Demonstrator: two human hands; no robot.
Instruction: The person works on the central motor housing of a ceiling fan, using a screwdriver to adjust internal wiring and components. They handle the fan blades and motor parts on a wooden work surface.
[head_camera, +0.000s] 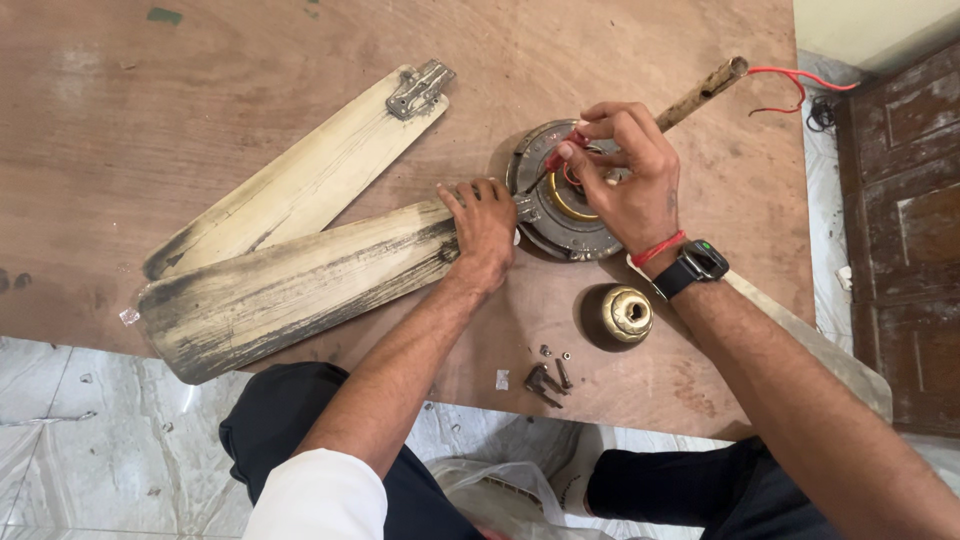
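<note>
Plywood, reddish-brown and scuffed, makes the table top (150, 120) that fills most of the view; beneath its near edge lies a pale marble floor (60, 440), and at the right stands a dark panelled wooden door (915, 230) below a strip of light wall; a crumpled plastic bag (500, 490) sits on the floor between the person's knees. Across the board lie two long, grimy cream fan blades: the upper blade (310, 170) is detached, with a metal bracket at its far end; the lower blade (290, 290) meets the fan motor (560, 215), a round grey housing near the table's middle right; a third blade (810, 345) shows partly under the right forearm. From the motor a rusty down rod (700, 92) slants to the upper right, red wires (800, 85) trailing out of its end. The left hand (485, 230) lies palm down, fingers curled, pressing the lower blade's root beside the motor; the right hand (625, 185), wearing a black wristwatch and red thread, pinches a red wire over the motor's centre. Nearer stands a brass-coloured canopy cup (622, 315); just before it lies a small cluster of screws and nuts (548, 378).
</note>
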